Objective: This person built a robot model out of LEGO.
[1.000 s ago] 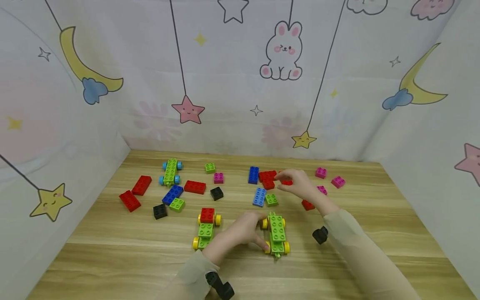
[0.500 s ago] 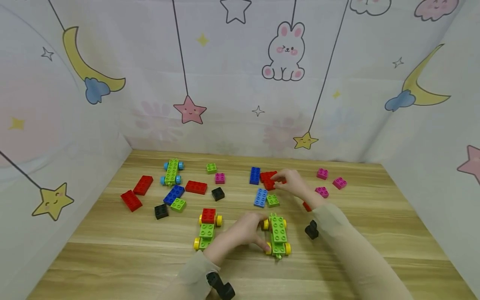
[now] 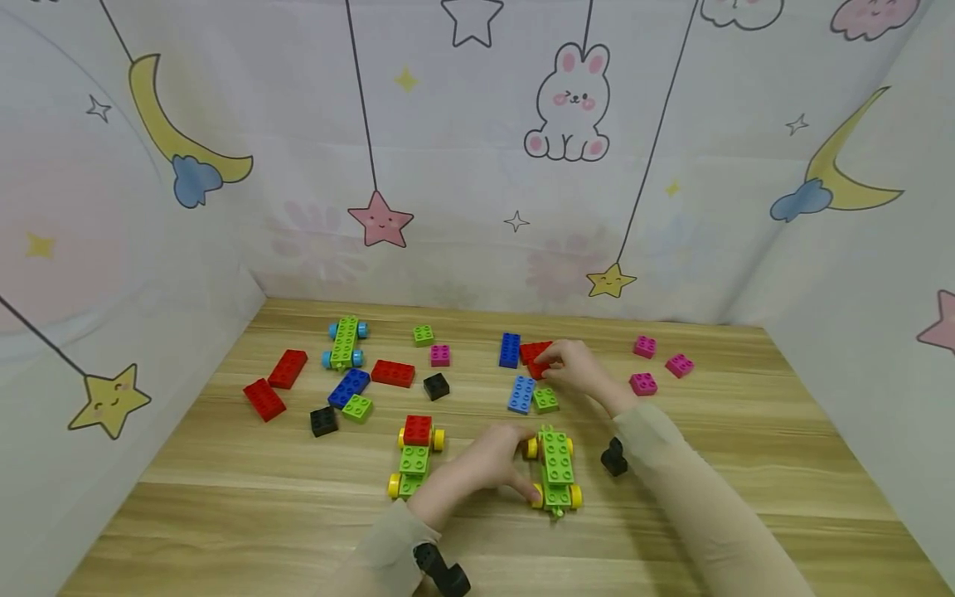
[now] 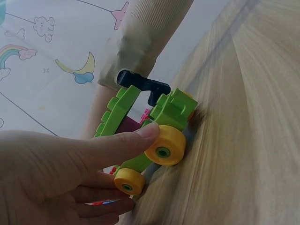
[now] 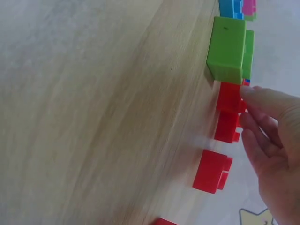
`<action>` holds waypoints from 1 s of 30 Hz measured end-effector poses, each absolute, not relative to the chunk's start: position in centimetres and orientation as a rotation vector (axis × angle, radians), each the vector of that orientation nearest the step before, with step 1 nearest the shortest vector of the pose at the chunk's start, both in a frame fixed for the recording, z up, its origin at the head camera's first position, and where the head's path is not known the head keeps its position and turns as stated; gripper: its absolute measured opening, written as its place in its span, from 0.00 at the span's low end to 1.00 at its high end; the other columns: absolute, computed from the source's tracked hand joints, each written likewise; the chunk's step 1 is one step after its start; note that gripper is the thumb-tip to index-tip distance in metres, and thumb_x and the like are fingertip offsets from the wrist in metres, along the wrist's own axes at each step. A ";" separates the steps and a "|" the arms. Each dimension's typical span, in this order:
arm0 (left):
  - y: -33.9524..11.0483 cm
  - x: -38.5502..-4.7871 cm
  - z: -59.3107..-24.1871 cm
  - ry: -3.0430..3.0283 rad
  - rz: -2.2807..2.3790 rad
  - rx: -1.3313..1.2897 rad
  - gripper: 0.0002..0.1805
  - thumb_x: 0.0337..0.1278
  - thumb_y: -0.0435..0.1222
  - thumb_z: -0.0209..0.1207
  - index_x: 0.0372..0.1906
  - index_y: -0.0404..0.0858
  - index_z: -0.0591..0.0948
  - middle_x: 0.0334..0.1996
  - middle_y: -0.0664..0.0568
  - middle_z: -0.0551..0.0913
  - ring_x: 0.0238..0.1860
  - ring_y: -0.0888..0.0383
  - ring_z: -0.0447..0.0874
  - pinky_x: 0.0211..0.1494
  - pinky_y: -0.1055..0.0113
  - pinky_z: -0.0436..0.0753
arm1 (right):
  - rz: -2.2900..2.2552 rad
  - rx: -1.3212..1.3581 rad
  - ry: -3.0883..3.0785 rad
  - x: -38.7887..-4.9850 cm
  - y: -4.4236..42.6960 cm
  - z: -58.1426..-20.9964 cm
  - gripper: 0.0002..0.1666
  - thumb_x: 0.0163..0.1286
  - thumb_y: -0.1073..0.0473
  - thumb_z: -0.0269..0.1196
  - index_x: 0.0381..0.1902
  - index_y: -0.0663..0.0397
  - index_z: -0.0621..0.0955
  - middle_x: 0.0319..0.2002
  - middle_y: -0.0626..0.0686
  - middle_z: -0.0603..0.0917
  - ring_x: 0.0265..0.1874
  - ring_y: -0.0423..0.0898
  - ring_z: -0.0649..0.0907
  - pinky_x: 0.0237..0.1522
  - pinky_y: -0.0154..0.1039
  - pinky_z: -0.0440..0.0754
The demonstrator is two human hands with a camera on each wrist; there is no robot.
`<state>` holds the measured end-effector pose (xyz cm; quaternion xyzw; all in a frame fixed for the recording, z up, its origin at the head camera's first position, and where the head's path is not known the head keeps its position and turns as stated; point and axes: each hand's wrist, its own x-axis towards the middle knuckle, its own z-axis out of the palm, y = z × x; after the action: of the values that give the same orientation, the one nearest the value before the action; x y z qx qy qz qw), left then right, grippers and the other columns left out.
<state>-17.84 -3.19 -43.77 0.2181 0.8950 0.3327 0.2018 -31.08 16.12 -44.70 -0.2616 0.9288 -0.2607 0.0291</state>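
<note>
In the head view, my left hand (image 3: 483,458) grasps the green toy car (image 3: 556,464), well apart from the worktop's (image 3: 246,506) far edge; my forearm could nudge the second car (image 3: 414,461) beside it. My right hand (image 3: 580,373) is at the red bricks (image 3: 535,371), nearer that edge. From my left wrist, my thumb lies against a yellow wheel (image 4: 165,146); uneven pressure might roll the toy. From my right, I can't tell whether I'm pinching a brick; a careless grab could scatter its neighbours.
</note>
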 end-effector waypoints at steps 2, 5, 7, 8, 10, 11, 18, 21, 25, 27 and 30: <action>-3.2 -17.8 -43.7 2.504 0.921 0.611 0.49 0.33 0.43 0.80 0.67 0.32 0.72 0.64 0.44 0.76 0.66 0.49 0.73 0.67 0.56 0.74 | -0.805 -0.806 2.867 -31.0 16.1 -44.7 0.13 0.65 0.69 0.63 0.47 0.64 0.86 0.46 0.61 0.86 0.48 0.57 0.83 0.51 0.51 0.83; -3.2 -17.8 -43.7 2.508 0.915 0.617 0.49 0.33 0.44 0.80 0.67 0.32 0.72 0.64 0.44 0.76 0.66 0.49 0.73 0.67 0.56 0.74 | -0.800 -0.801 2.873 -30.9 15.9 -44.7 0.12 0.65 0.69 0.64 0.46 0.64 0.86 0.46 0.61 0.85 0.47 0.57 0.83 0.50 0.51 0.83; -3.2 -17.8 -43.7 2.509 0.915 0.617 0.49 0.33 0.44 0.80 0.67 0.32 0.72 0.64 0.44 0.76 0.66 0.49 0.73 0.67 0.56 0.74 | -0.795 -0.794 2.873 -31.0 15.9 -44.7 0.12 0.65 0.69 0.64 0.46 0.64 0.86 0.45 0.61 0.85 0.47 0.57 0.83 0.50 0.51 0.83; -3.2 -17.8 -43.7 2.508 0.918 0.615 0.49 0.33 0.43 0.80 0.67 0.32 0.72 0.64 0.44 0.76 0.66 0.49 0.73 0.67 0.56 0.74 | -0.792 -0.788 2.875 -31.0 15.8 -44.7 0.12 0.65 0.69 0.64 0.46 0.64 0.86 0.46 0.61 0.85 0.47 0.57 0.83 0.50 0.51 0.83; -3.2 -17.7 -43.6 2.507 0.920 0.612 0.49 0.34 0.43 0.80 0.67 0.32 0.72 0.64 0.44 0.76 0.66 0.48 0.73 0.67 0.55 0.74 | -0.789 -0.777 2.872 -31.0 15.8 -44.8 0.11 0.65 0.69 0.64 0.45 0.64 0.86 0.45 0.62 0.86 0.47 0.57 0.83 0.51 0.51 0.83; -3.2 -17.7 -43.6 2.507 0.920 0.611 0.49 0.34 0.43 0.80 0.66 0.32 0.72 0.64 0.44 0.76 0.66 0.48 0.73 0.67 0.55 0.74 | -0.786 -0.777 2.873 -31.1 15.8 -44.8 0.11 0.64 0.69 0.64 0.45 0.64 0.86 0.45 0.62 0.86 0.47 0.57 0.83 0.51 0.51 0.83; -3.2 -17.7 -43.7 2.505 0.920 0.611 0.49 0.34 0.43 0.80 0.66 0.32 0.72 0.64 0.44 0.76 0.65 0.48 0.73 0.67 0.55 0.74 | -0.799 -0.778 2.890 -31.1 15.9 -44.7 0.09 0.63 0.69 0.65 0.42 0.64 0.86 0.42 0.61 0.86 0.44 0.56 0.84 0.49 0.51 0.83; -3.2 -17.7 -43.7 2.503 0.915 0.609 0.48 0.34 0.44 0.80 0.66 0.32 0.72 0.64 0.44 0.76 0.65 0.48 0.73 0.67 0.55 0.74 | -0.792 -0.767 2.901 -31.1 15.9 -44.8 0.08 0.63 0.69 0.66 0.41 0.64 0.86 0.41 0.60 0.87 0.43 0.56 0.84 0.49 0.50 0.83; -3.2 -17.8 -43.7 2.512 0.905 0.615 0.49 0.34 0.44 0.80 0.66 0.32 0.72 0.64 0.44 0.76 0.66 0.48 0.73 0.67 0.55 0.74 | -0.787 -0.751 2.905 -31.1 16.1 -44.8 0.07 0.63 0.68 0.67 0.40 0.64 0.87 0.39 0.59 0.87 0.41 0.54 0.84 0.49 0.50 0.83; -3.2 -17.8 -43.8 2.514 0.904 0.617 0.49 0.34 0.44 0.80 0.66 0.32 0.72 0.64 0.44 0.76 0.66 0.48 0.73 0.67 0.55 0.74 | -0.778 -0.748 2.906 -31.2 16.2 -44.8 0.07 0.63 0.68 0.67 0.39 0.63 0.87 0.39 0.59 0.87 0.41 0.54 0.83 0.50 0.50 0.83; -3.2 -17.8 -43.8 2.515 0.904 0.615 0.49 0.34 0.44 0.80 0.66 0.32 0.72 0.64 0.44 0.76 0.66 0.48 0.73 0.67 0.55 0.74 | -0.768 -0.732 2.906 -31.1 16.5 -44.8 0.07 0.63 0.68 0.67 0.40 0.63 0.87 0.39 0.58 0.87 0.41 0.54 0.83 0.50 0.50 0.83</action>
<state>-17.79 -3.20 -43.77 0.2197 0.8989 0.3232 0.1983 -31.13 16.50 -44.77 -0.2364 0.9391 -0.2481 0.0239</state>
